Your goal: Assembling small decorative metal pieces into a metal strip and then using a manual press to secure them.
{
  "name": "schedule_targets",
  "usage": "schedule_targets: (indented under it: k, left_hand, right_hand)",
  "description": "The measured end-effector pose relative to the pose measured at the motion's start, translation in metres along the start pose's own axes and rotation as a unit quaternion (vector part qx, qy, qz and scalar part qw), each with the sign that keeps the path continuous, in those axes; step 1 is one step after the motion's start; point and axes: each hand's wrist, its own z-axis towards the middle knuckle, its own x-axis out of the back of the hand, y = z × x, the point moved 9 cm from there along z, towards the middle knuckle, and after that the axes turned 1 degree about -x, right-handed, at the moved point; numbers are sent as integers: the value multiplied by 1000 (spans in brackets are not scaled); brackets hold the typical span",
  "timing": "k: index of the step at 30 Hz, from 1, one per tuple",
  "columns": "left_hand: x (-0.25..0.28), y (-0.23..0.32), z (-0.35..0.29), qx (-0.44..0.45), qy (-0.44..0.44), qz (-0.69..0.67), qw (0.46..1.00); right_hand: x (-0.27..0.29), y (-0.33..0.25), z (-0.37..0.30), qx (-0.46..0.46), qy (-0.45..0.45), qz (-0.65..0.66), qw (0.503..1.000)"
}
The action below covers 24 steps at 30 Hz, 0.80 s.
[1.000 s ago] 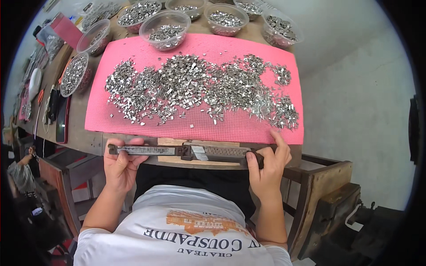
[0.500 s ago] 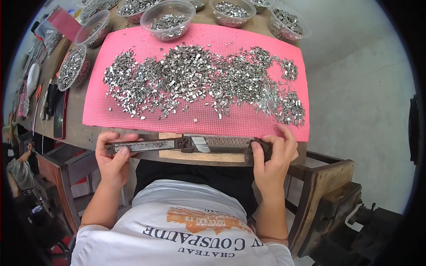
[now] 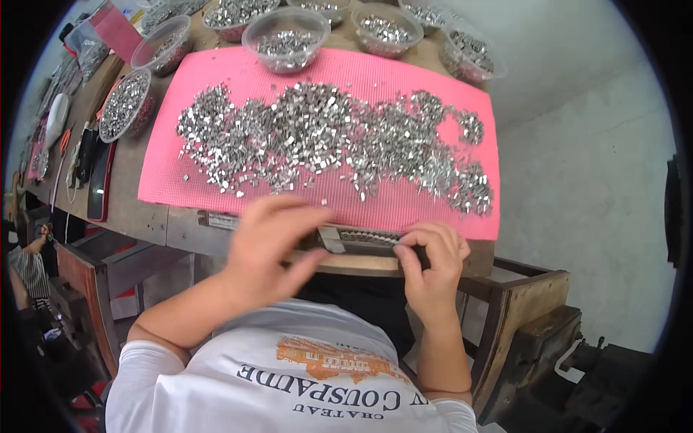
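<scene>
Pink mat on workbench | right hand pinching dark metal bar | left hand loosely open, blurred, empty

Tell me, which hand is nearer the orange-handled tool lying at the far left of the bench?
Left. The left hand is at the bench's front edge, over the dark bar, nearer the orange-handled tool. The right hand grips the bar farther right.

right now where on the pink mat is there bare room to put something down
Bare strips of the pink mat: along its near edge above both hands, and along its far edge below the bowls. The middle is crowded with metal pieces nearly side to side.
</scene>
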Motion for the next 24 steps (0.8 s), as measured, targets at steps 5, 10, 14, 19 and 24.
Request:
schedule_targets:
  k: [5,10,14,19,24]
  left_hand:
    - [-45,18,12,-66,-59,-45,995]
    - [-37,4,14,-14,-54,-107,993]
    - [-37,4,11,-54,-50,-119,990]
    - [-38,8,14,-85,-64,-123,987]
    - [-30,11,17,-98,-178,-273,940]
  right_hand:
    - [-2,14,-7,-91,-35,169,981]
    - [49,13,57,-90,56,241,965]
    - [85,21,150,14,139,91,986]
    - [98,45,224,24,157,-81,984]
    - [78,38,176,-2,39,-4,999]
